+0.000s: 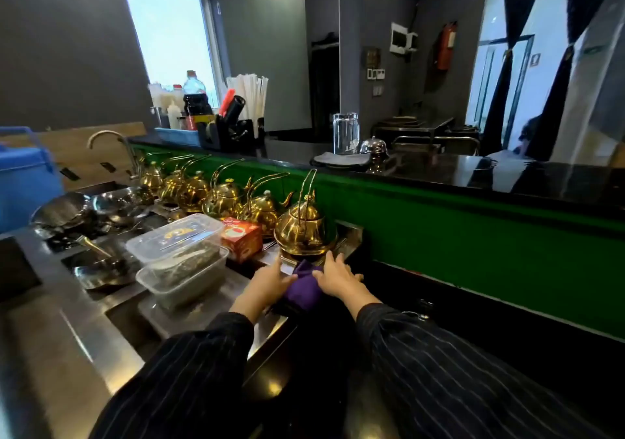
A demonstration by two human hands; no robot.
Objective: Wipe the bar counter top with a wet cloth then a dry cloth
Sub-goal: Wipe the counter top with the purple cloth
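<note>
A purple cloth (pixel 303 288) lies bunched on the lower steel worktop, just in front of the nearest gold teapot (pixel 303 228). My left hand (pixel 268 283) holds its left side and my right hand (pixel 334 278) presses on its right side, fingers spread over the edge. Above and behind runs the glossy black bar counter top (pixel 473 171), on a green-fronted wall (pixel 473 235). A folded grey cloth (pixel 341 159) lies on that counter top beside a glass jug (pixel 345 133).
A row of several gold teapots (pixel 223 195) lines the green wall. Two stacked clear plastic boxes (pixel 181 256) and a red carton (pixel 240 238) stand left of my hands. Steel bowls (pixel 88 208), a tap (pixel 111 144), a service bell (pixel 373 149) and a bottle caddy (pixel 203 124) are farther off.
</note>
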